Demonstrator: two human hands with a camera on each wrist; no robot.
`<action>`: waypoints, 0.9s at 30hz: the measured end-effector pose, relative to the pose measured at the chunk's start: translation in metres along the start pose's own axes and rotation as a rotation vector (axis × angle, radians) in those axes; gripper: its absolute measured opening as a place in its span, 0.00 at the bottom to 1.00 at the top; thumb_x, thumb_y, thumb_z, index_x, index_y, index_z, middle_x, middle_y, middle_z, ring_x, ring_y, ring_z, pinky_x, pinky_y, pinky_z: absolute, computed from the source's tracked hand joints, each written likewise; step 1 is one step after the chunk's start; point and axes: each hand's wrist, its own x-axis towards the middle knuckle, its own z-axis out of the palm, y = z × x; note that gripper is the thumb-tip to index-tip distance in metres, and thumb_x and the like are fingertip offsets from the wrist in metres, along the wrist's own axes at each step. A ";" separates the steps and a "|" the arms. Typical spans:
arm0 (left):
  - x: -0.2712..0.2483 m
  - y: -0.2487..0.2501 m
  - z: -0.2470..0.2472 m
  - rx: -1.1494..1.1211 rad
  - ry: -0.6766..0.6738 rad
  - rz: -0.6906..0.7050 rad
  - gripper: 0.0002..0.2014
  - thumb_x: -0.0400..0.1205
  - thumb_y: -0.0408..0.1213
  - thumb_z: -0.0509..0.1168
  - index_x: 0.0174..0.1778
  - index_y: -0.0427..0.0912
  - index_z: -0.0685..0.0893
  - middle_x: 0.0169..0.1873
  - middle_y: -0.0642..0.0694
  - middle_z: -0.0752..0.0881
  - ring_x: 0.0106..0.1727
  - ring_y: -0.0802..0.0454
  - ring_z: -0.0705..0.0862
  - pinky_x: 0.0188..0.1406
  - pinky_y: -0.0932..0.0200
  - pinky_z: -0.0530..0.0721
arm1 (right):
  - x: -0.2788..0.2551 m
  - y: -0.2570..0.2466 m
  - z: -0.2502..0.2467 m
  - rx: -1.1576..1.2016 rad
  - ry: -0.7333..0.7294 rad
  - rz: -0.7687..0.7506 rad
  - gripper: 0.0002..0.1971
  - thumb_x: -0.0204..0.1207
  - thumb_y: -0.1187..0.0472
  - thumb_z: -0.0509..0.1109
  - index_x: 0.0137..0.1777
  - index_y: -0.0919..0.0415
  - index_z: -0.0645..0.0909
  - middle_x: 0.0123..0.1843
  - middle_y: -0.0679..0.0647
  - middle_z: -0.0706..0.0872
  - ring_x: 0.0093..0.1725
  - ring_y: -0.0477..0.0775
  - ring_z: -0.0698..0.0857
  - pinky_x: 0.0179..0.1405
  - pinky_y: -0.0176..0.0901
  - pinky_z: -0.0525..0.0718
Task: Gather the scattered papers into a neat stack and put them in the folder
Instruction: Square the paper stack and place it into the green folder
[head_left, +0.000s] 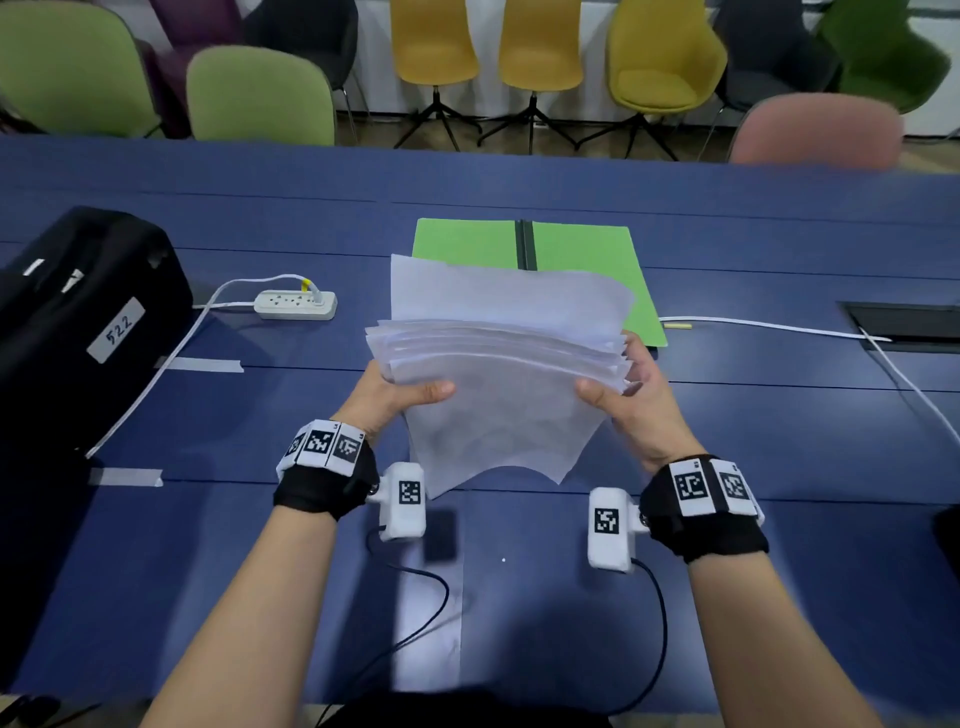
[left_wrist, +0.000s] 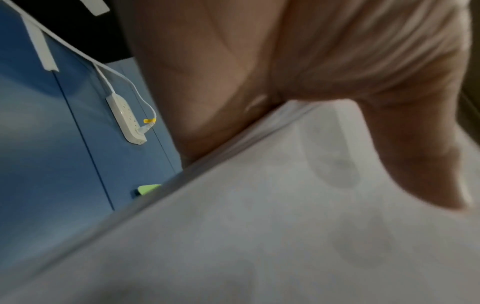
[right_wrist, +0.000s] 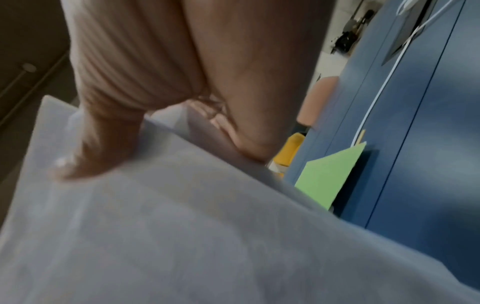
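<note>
The papers (head_left: 498, 364) are held above the bench (head_left: 779, 441), just in front of the open green folder (head_left: 571, 244). Their edges are fanned and uneven. The left hand (head_left: 395, 400) and right hand (head_left: 628, 400) each pinch a side, thumb on top. A looser grip and a tap of the lower edge on the bench should square them before they go in.

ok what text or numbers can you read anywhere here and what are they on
"522": handwritten on a white label stuck to the black case at left.
Wristband markers and camera tags: black-and-white code patterns, no words.
Papers: faint marks in the left wrist view, too blurred to read.
</note>
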 end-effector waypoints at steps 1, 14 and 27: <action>-0.001 0.002 0.002 -0.029 0.012 0.018 0.33 0.53 0.48 0.85 0.56 0.51 0.87 0.56 0.47 0.90 0.62 0.48 0.86 0.64 0.52 0.83 | -0.001 -0.001 0.004 0.029 0.027 -0.002 0.32 0.57 0.54 0.84 0.62 0.53 0.77 0.56 0.50 0.89 0.53 0.49 0.88 0.52 0.40 0.85; -0.008 0.002 0.028 -0.081 0.242 0.104 0.27 0.64 0.53 0.75 0.56 0.44 0.86 0.56 0.42 0.89 0.60 0.45 0.87 0.63 0.49 0.82 | 0.007 -0.010 0.040 0.073 0.454 -0.205 0.12 0.67 0.44 0.72 0.36 0.51 0.75 0.33 0.49 0.71 0.34 0.47 0.67 0.36 0.37 0.68; 0.000 0.020 0.042 -0.214 0.382 -0.113 0.51 0.51 0.80 0.68 0.61 0.45 0.86 0.57 0.42 0.89 0.60 0.44 0.87 0.69 0.41 0.79 | 0.010 -0.010 0.039 0.088 0.395 -0.156 0.11 0.72 0.42 0.70 0.40 0.49 0.81 0.42 0.49 0.81 0.45 0.52 0.76 0.52 0.49 0.74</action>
